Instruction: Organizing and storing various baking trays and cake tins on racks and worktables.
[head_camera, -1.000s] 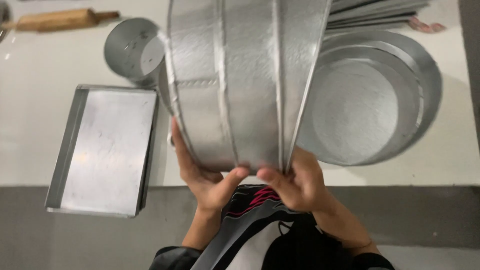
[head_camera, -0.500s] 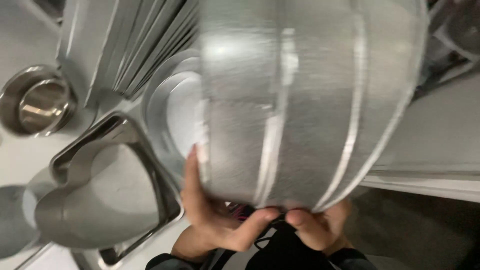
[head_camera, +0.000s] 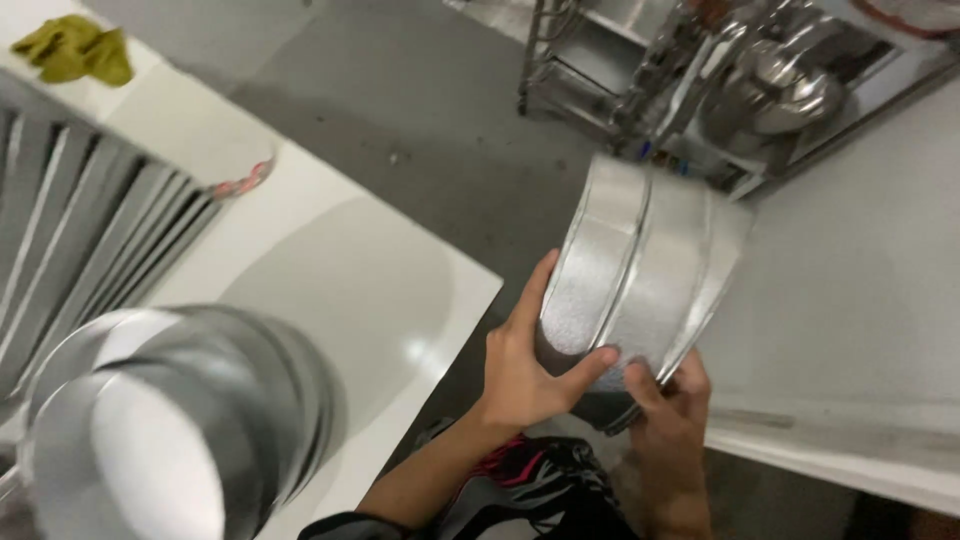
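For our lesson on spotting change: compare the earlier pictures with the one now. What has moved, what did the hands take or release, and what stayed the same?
The view has swung away from the white table with the flat tray and the rolling pin; the round pans now lie at lower left, and a metal rack shows ahead. The stack of metal pans is carried over the floor gap. Unchanged: the left hand and the right hand still grip its lower edge; nothing was released.

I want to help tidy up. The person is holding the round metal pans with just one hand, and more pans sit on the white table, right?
Not quite. In the head view both hands hold the pans: the left hand and the right hand. More pans do sit on the white table.
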